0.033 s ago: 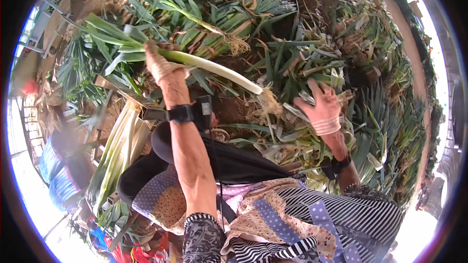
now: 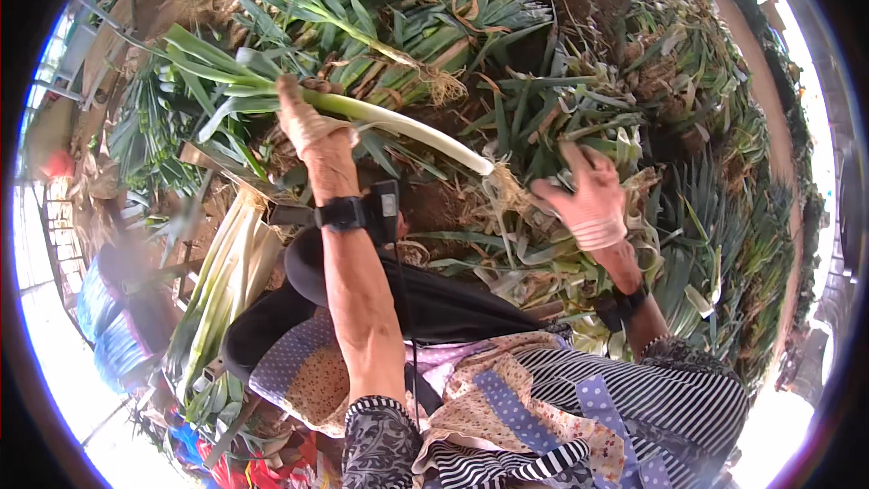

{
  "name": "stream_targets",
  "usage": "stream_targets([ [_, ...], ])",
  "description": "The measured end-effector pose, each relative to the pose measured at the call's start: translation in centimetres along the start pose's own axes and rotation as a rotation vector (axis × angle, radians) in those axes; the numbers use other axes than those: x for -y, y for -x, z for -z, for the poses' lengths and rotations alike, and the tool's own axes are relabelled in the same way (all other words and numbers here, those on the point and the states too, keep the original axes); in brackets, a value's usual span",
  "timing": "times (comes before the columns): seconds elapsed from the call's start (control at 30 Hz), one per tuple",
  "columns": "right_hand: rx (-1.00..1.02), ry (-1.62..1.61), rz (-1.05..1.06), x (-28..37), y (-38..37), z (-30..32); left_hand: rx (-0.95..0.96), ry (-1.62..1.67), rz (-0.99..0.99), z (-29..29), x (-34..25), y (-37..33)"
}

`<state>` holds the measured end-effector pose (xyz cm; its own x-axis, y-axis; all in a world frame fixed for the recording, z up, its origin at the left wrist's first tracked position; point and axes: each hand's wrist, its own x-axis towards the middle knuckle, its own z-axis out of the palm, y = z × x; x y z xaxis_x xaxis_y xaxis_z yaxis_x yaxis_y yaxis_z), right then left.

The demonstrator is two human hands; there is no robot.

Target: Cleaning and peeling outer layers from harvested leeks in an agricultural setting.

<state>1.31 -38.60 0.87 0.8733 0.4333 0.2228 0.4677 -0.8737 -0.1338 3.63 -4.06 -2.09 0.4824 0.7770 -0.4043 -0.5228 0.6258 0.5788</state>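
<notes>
My left hand (image 2: 310, 122), in a pale glove, is closed round a leek (image 2: 412, 127) where its green leaves begin. The leaves fan out to the left. The long white shank slopes down to the right and ends in shaggy roots (image 2: 509, 188). My right hand (image 2: 590, 199), also gloved, has its fingers spread just right of these roots and appears to hold nothing. Loose leaves and stripped peelings (image 2: 570, 249) lie beneath it. Another leek (image 2: 380, 47), roots toward the right, rests on the heap beyond my left hand.
A large pile of leeks (image 2: 453, 18) spreads across the far side. More leeks (image 2: 751, 254) lie along the right. At the left, a bundle of white-stemmed leeks (image 2: 237, 263) leans by a wooden piece (image 2: 201, 158). Red plastic (image 2: 258, 466) shows at the lower left.
My right hand has shifted slightly left, nearer the leek's roots. My left hand and the leek have moved a little to the right.
</notes>
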Motion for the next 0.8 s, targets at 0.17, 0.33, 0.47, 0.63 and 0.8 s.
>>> stream_targets([
  [0.17,0.032,0.019,0.217,5.0,-4.5,-3.8,0.033,-0.032,0.096,-1.5,0.6,3.8],
  [0.33,0.654,-0.568,-0.235,5.4,-4.5,-5.0,0.38,0.226,0.281,-1.0,-0.7,3.3],
  [0.47,0.712,-0.639,-0.187,4.7,-4.4,-5.4,0.439,0.198,0.318,-1.3,-0.1,3.9],
  [0.63,0.22,-0.197,0.115,9.1,-8.4,-2.9,0.287,0.007,0.209,-1.8,0.3,3.8],
  [0.8,-0.079,-0.05,0.411,12.5,-11.1,-5.1,0.154,-0.063,0.131,-1.8,1.3,3.5],
])
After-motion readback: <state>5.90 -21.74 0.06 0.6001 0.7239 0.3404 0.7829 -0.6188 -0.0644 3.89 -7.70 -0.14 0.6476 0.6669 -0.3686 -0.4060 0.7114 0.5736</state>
